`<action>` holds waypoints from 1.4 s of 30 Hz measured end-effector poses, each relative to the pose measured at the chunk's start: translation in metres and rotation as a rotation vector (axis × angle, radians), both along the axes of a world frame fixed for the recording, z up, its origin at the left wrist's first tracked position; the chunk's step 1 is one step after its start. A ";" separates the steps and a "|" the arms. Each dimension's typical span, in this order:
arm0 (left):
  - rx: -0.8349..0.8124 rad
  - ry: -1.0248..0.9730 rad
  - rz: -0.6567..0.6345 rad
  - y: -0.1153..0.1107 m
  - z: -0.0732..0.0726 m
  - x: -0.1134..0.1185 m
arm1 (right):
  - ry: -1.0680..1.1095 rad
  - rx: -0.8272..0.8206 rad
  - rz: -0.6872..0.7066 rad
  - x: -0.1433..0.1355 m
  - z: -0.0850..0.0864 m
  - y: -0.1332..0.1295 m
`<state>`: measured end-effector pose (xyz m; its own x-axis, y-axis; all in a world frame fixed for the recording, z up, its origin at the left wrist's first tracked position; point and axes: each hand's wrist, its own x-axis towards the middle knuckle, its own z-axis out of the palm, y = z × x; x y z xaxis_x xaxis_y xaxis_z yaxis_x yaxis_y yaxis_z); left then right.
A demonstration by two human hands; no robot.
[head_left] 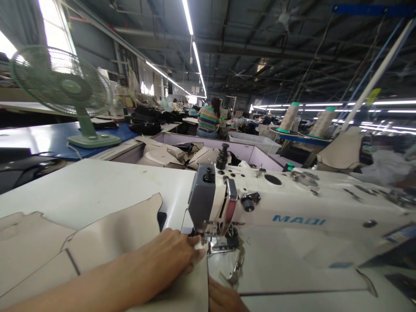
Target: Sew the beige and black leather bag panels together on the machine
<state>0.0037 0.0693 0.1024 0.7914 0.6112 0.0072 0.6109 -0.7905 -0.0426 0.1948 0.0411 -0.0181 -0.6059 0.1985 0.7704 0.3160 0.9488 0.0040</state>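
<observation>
A beige leather-like panel (191, 288) with a dark cut edge lies at the needle area of a white sewing machine (292, 197). My left hand (170, 253) is closed on this panel, its fingertips pressed close to the left of the presser foot (222, 245). Lower down, my right hand (225, 299) is closed at the panel's right edge; its fingers are partly hidden by the panel and the frame's bottom. More joined beige panels (110, 234) spread over the white table to the left of my left forearm.
Behind the machine, a pale bin (260, 156) holds more beige pieces (162, 154). A green fan (71, 86) stands on a blue table (52, 136) at the left. Thread cones (289, 117) rise at the right. A person in a striped top (209, 119) sits farther back.
</observation>
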 end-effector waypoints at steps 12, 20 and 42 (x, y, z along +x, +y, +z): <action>0.013 -0.016 -0.001 0.000 0.003 0.000 | -0.272 -0.060 -0.082 0.000 -0.009 -0.001; 0.066 -0.045 -0.037 0.000 0.001 -0.003 | -0.267 0.023 -0.077 0.001 -0.015 0.005; -0.021 -0.088 0.108 -0.046 0.063 -0.009 | -0.253 -0.478 -0.007 0.001 0.099 -0.042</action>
<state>-0.0050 0.0235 0.1654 0.7181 0.6934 0.0600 0.6930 -0.7203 0.0305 0.1954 -0.0009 0.0813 -0.7582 0.4961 0.4231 0.3676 0.8612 -0.3509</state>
